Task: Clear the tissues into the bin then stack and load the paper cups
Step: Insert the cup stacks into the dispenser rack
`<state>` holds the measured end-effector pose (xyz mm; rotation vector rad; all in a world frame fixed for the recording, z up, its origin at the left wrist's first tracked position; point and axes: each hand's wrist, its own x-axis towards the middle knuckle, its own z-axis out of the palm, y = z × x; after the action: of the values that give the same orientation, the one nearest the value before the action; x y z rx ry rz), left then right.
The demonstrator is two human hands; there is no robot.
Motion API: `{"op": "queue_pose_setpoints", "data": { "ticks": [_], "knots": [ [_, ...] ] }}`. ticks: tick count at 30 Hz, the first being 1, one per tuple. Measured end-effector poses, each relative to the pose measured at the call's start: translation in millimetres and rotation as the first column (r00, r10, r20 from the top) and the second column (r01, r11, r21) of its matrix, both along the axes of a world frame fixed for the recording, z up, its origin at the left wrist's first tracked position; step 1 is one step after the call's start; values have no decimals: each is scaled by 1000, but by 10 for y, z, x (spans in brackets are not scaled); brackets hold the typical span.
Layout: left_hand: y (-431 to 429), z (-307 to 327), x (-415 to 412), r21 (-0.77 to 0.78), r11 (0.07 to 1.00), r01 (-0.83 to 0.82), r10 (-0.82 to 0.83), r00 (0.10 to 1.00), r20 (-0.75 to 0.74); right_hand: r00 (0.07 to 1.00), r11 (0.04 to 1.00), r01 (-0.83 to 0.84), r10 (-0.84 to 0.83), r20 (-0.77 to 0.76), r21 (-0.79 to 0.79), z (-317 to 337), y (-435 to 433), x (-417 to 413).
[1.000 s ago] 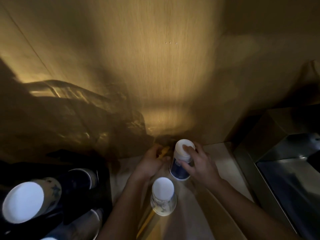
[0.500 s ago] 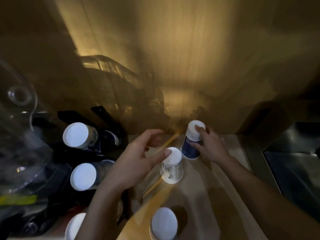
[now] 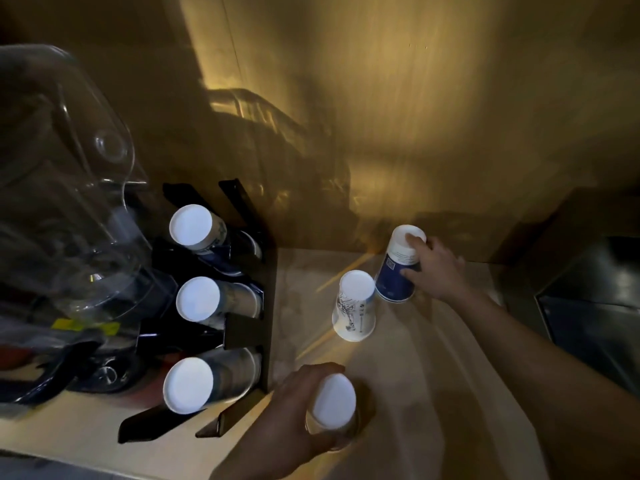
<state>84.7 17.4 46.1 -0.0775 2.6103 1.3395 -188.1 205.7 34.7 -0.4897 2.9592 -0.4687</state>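
Note:
Three upside-down paper cups stand on the pale counter point(image 3: 433, 393). My right hand point(image 3: 433, 268) grips the far blue and white cup stack point(image 3: 398, 271), which leans slightly. A white printed cup point(image 3: 355, 306) stands free just in front of it. My left hand point(image 3: 291, 420) wraps around the nearest cup point(image 3: 334, 401) at the counter's front. A black cup holder point(image 3: 242, 334) on the left carries three rows of stacked cups lying on their sides, white bases facing me: top point(image 3: 191, 225), middle point(image 3: 198, 298), bottom point(image 3: 188, 385).
A clear plastic jug point(image 3: 65, 188) looms at the left, above the holder. A dark metal sink or bin opening point(image 3: 595, 306) sits at the right. A wooden wall panel point(image 3: 381, 116) backs the counter. The light is dim and yellow.
My left hand has drawn back from the middle cup toward me and closed on the nearest cup. The view has shifted left and down, revealing more of the holder. My right hand stays on the blue cup.

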Motion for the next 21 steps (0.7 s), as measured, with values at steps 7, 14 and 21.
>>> {"op": "queue_pose_setpoints", "data": {
  "ticks": [7,14,21],
  "knots": [
    [171,-75,-117,183,914,-362,378,924,-54,976,962,26,-83,-202,-273,199,27,193],
    [229,-151,-243,502,603,-619,653,746,135,980,727,141,-5,199,-672,213,138,659],
    [350,-256,-262,774,183,-607,642,670,373,810,754,278,149,567,-595,160,280,900]
  ]
}}
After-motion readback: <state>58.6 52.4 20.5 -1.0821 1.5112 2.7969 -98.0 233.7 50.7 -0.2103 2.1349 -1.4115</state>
